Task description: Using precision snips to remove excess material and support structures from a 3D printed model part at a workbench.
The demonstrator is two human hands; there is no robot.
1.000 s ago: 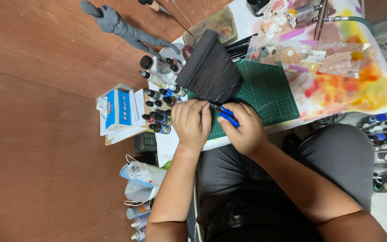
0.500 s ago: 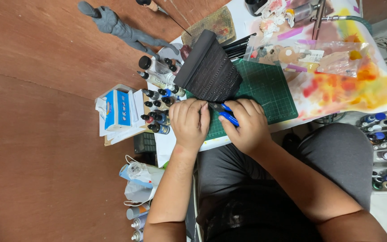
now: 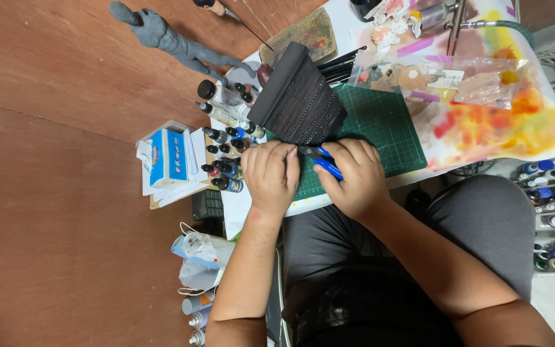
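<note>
While both hands met at the near edge of the table (image 3: 239,212), the right hand (image 3: 356,178) was clenched round blue-handled pliers (image 3: 321,160), whose dark tip pointed toward 9 o'clock at the lower edge of a black textured block (image 3: 300,96). Left hand (image 3: 271,175) lay fisted, knuckles up, just beside the pliers at their 9 o'clock; whether it gripped anything could not be told, its fingers curled under. Both hands rested on a green cutting mat (image 3: 380,122), the block standing tilted on the mat's 10 o'clock corner.

At 9 o'clock of the left hand: a cluster of small dropper paint bottles (image 3: 226,157) with black caps, and beyond them a blue-and-white box (image 3: 168,157) on white paper. At 11 o'clock of the block: a grey figurine (image 3: 168,40) lying on the brown floor (image 3: 52,193). At 1 o'clock of the block: a bundle of dark brushes (image 3: 345,61). At 2 o'clock of the right hand: a clear plastic bag (image 3: 438,80) on a sheet stained orange, yellow and red (image 3: 515,125). Far at 3 o'clock: racks of paint bottles (image 3: 554,212). At 7 o'clock of the left hand, low down: a crumpled bag (image 3: 200,257) and spray cans (image 3: 197,311). Person's lap in grey trousers (image 3: 483,225) showed beneath the table edge.
</note>
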